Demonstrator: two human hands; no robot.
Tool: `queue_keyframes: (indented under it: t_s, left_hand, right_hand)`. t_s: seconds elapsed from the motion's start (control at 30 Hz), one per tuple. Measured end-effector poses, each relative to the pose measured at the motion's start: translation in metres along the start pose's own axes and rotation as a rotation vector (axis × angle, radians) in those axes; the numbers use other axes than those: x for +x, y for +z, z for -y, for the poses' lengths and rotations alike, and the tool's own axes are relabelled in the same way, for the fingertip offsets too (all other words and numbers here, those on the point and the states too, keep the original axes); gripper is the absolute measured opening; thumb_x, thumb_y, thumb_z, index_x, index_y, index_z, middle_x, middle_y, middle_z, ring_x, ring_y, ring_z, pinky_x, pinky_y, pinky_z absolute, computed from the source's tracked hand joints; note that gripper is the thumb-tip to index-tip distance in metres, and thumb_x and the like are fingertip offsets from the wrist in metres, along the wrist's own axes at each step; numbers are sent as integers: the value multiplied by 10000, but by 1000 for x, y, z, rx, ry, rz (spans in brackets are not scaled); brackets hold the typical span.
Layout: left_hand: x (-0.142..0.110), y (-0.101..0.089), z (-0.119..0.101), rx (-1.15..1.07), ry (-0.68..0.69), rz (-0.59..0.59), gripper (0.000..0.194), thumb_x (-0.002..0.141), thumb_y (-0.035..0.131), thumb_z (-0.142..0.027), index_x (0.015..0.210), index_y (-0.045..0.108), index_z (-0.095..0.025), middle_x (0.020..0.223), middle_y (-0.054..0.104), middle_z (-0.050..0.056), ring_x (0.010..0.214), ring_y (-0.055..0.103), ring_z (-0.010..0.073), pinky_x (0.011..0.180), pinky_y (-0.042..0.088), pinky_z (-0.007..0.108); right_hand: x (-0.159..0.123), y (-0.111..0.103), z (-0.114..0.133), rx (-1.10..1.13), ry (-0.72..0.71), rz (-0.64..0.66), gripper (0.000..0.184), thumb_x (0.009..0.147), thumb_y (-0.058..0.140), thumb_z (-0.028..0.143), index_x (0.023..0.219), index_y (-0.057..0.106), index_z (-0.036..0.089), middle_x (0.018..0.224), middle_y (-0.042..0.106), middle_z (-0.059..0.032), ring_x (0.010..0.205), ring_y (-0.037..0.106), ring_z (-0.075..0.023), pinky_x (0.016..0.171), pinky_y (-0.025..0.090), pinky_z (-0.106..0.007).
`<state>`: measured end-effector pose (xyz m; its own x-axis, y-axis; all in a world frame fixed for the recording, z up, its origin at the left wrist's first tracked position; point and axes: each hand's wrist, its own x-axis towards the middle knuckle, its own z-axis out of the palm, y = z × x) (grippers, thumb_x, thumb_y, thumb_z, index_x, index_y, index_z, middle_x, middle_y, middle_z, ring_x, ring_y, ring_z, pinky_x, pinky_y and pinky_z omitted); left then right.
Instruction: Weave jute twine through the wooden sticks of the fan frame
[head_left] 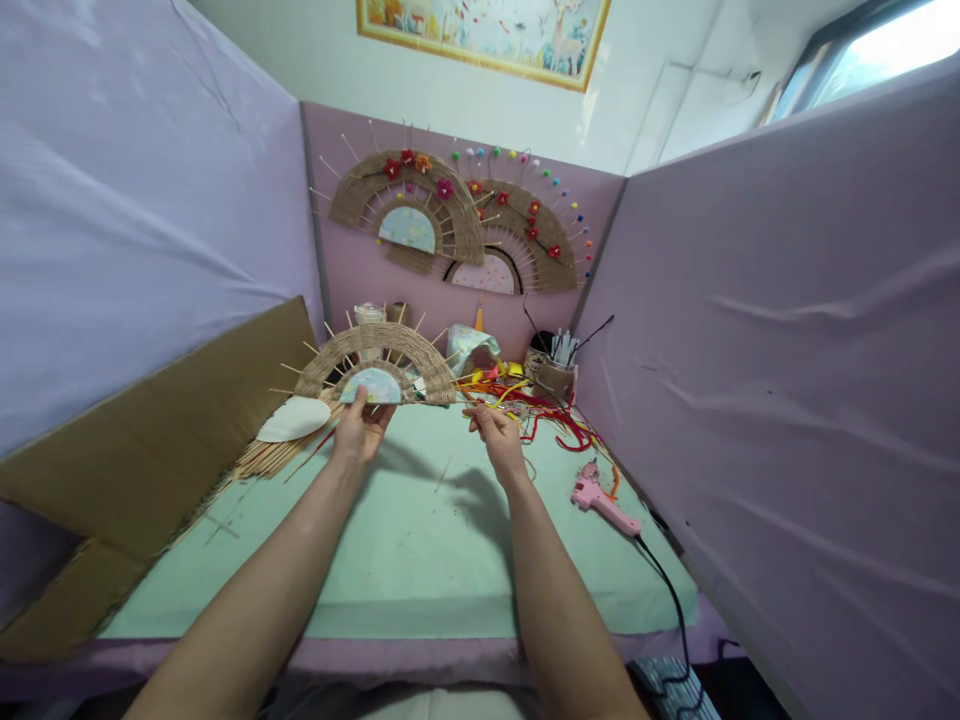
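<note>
Upright above the table, a half-round fan (349, 345) of woven twine is in my left hand (361, 428). Thin wooden sticks stick out from its curved edge, and a pale blue patterned half-disc (371, 387) fills its centre. My left thumb lies on the front of that half-disc, with the fingers behind. Off the fan's lower right corner, my right hand (495, 435) is closed in a pinch on a thin strand running out from the fan's base. Whether that strand is a stick or twine I cannot tell.
A pink glue gun (604, 505) with a black cord lies at right. Red and yellow craft stems (574, 432) pile up behind my right hand. Loose sticks (266, 455) and a white oval piece (292, 420) lie left, beside cardboard (172, 440). Two decorated fans (465, 215) hang on the back panel.
</note>
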<state>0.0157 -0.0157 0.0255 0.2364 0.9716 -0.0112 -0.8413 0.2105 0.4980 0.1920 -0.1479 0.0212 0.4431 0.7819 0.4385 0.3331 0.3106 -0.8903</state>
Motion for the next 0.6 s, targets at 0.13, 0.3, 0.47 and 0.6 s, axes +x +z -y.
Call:
queue_keyframes:
  t_s: [0.13, 0.3, 0.47, 0.6]
  left_hand:
    - [-2, 0, 2, 17, 18, 15, 72, 851, 577, -201, 904, 617, -173, 790, 701, 23, 734, 674, 139, 731, 575, 310]
    - [-5, 0, 4, 64, 93, 65, 123, 798, 645, -215, 917, 615, -201, 820, 694, 7, 734, 671, 137, 739, 571, 327]
    - [-7, 1, 4, 189, 186, 53, 221, 724, 716, -266, 906, 598, -222, 844, 676, -4, 713, 666, 138, 706, 566, 328]
    - [-9, 2, 2, 303, 216, 27, 241, 711, 720, -294, 894, 587, -213, 840, 668, -5, 687, 659, 131, 696, 559, 326]
  right_hand:
    - [-3, 4, 2, -23, -61, 4, 393, 832, 494, 475, 622, 622, 168, 770, 674, -61, 760, 591, -173, 687, 415, -271]
    - [-5, 8, -4, -157, -98, 3, 310, 806, 539, 437, 821, 687, 165, 697, 649, -33, 610, 535, -147, 577, 396, -256]
    - [-6, 9, -7, -291, -188, -14, 207, 797, 546, 328, 829, 683, 176, 798, 683, -55, 664, 565, -155, 649, 434, -269]
    - [-6, 7, -7, -389, -259, -21, 203, 827, 497, 284, 788, 670, 185, 802, 671, -61, 742, 576, -171, 706, 425, -281]
